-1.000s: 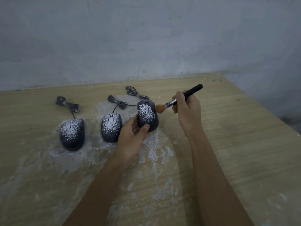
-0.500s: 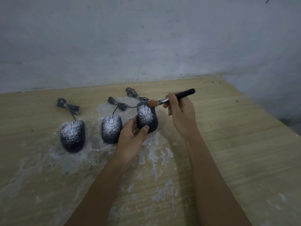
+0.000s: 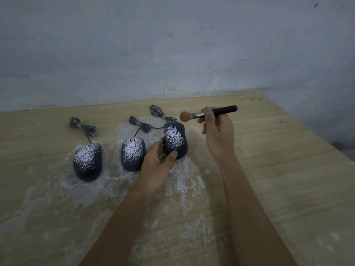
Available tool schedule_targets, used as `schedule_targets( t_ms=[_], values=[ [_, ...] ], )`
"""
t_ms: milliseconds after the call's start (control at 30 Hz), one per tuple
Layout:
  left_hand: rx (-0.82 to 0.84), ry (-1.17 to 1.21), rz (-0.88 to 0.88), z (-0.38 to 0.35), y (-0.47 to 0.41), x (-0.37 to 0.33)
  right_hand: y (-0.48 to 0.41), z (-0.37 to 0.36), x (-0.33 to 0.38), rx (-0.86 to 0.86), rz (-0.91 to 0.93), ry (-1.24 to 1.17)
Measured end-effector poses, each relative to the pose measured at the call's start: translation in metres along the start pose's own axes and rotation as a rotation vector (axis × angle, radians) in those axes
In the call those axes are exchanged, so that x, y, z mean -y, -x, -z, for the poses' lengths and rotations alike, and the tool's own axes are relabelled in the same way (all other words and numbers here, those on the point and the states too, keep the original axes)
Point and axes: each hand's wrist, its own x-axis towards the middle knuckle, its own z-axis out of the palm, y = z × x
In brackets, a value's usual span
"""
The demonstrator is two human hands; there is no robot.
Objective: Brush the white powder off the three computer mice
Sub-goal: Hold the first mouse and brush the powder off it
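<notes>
Black-handled tan-tufted brush point(image 3: 197, 115) pinched in right hand point(image 3: 219, 131), tuft in the air | left hand point(image 3: 157, 164) curled round dark grey corded mouse point(image 3: 175, 140), frame centre, powder-coated | middle mouse point(image 3: 132, 152), leftmost mouse point(image 3: 87, 162) equally white | progress: barely begun, all three left | powder strewn on wooden table point(image 3: 278, 169)

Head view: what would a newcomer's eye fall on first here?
Three dark, white-dusted mice sit in a row on the table: left mouse, middle mouse, right mouse. The left hand grips the right mouse; the right hand holds a brush with its bristles near that mouse's far end. Loose powder is scattered around them.
</notes>
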Motion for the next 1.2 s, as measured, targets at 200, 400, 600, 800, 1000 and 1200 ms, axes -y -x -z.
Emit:
schedule_targets(
  t_ms=[200, 400, 600, 800, 1000, 1200],
  values=[
    [0.008, -0.005, 0.001, 0.000, 0.000, 0.000, 0.000, 0.001, 0.000, -0.004, -0.058, 0.033],
    [0.004, 0.038, 0.019, 0.000, 0.001, 0.000, 0.004, 0.008, 0.004, 0.085, -0.060, 0.019],
    [-0.002, 0.094, 0.032, -0.002, 0.003, -0.006, 0.009, 0.011, 0.009, -0.052, -0.059, -0.106],
    [-0.014, 0.141, 0.018, -0.002, 0.004, -0.007, 0.025, 0.003, -0.005, 0.016, -0.081, -0.036],
    [0.009, 0.173, 0.012, -0.002, 0.004, -0.008, 0.022, 0.006, -0.001, -0.123, -0.135, -0.213],
    [0.010, 0.186, 0.018, -0.002, 0.003, -0.008, 0.023, 0.007, -0.005, -0.022, -0.124, -0.088]
  ],
)
